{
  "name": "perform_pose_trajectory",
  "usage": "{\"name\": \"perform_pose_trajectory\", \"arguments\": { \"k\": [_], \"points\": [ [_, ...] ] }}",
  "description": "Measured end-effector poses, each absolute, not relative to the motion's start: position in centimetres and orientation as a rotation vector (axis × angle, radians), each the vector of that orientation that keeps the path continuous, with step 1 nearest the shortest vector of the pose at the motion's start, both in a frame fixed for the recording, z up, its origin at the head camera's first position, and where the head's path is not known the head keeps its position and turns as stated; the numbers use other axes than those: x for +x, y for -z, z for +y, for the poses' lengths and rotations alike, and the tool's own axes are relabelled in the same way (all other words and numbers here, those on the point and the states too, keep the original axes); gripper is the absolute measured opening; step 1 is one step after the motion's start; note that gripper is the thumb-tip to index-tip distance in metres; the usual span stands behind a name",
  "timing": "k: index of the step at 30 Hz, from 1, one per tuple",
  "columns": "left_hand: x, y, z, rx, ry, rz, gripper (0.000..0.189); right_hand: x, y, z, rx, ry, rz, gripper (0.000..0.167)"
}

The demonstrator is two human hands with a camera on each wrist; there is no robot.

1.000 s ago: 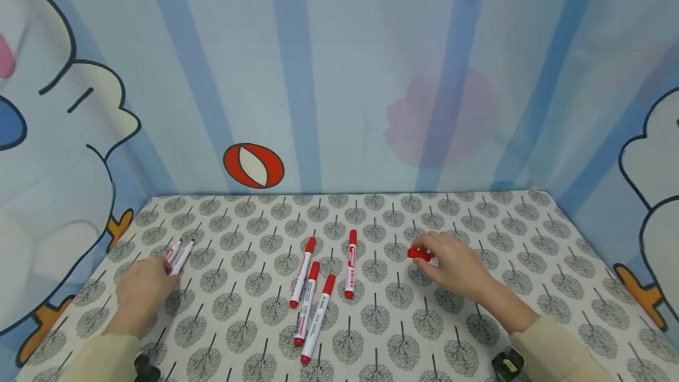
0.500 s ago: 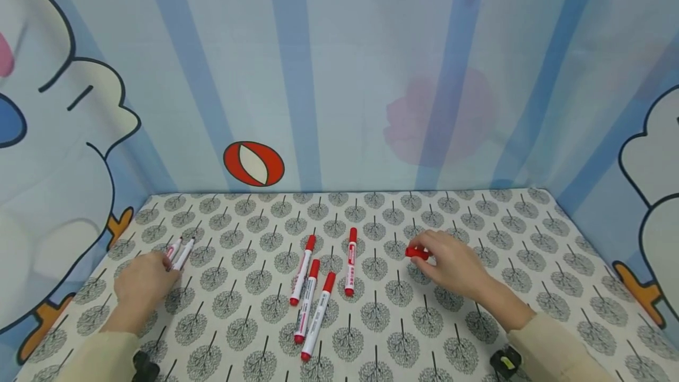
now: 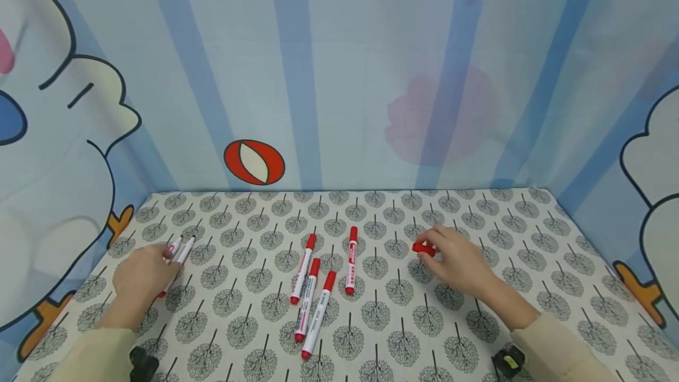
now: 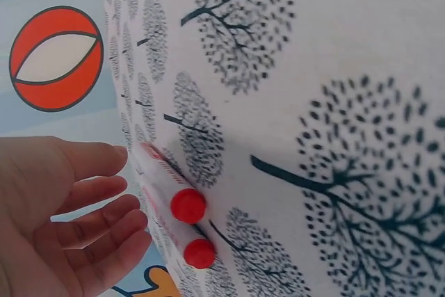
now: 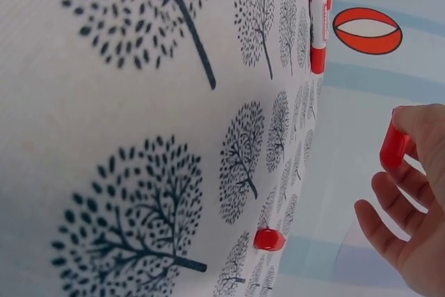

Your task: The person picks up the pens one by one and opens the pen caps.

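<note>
At the left of the head view, two uncapped white markers, a nearer one (image 3: 185, 249) and a second one (image 3: 174, 245), lie side by side with dark tips pointing away. My left hand (image 3: 142, 270) is just over them. The left wrist view shows its loosely bent fingers (image 4: 104, 238) apart from the markers' red ends (image 4: 188, 205). On the right, my right hand (image 3: 461, 261) pinches a red marker cap (image 3: 422, 249) between thumb and fingers, raised above the cloth. Another red cap (image 5: 269, 239) lies on the cloth in the right wrist view, hidden by the hand from the head camera.
Several capped red markers lie mid-table: one (image 3: 352, 261) apart on the right, others (image 3: 303, 269) grouped to its left. A tree-patterned cloth (image 3: 403, 346) covers the table. A printed curtain (image 3: 361, 75) rises along the back edge.
My left hand has come off the two uncapped markers, and a red end now shows beneath it. The right hand has shifted slightly, still pinching the cap.
</note>
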State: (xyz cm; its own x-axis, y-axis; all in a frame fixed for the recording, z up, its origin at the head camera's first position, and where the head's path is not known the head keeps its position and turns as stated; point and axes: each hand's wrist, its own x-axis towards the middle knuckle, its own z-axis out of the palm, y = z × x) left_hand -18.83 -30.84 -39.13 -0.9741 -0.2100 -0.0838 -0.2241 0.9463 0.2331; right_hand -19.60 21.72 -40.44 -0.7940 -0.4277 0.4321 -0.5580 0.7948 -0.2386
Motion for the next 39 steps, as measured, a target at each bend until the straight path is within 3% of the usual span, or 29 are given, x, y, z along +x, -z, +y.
{"name": "perform_pose_trajectory", "arguments": {
  "k": [24, 39],
  "points": [
    [-20.0, 37.6, -26.7, -0.047, -0.408, 3.13, 0.03, -20.3, 40.2, 24.2, 0.54, -0.519, -2.714, 0.014],
    [-20.4, 38.1, -23.1, 0.178, -0.394, 3.177, 0.024, -21.2, 40.9, 26.5, 0.303, -0.601, -2.902, 0.02]
  ]
}}
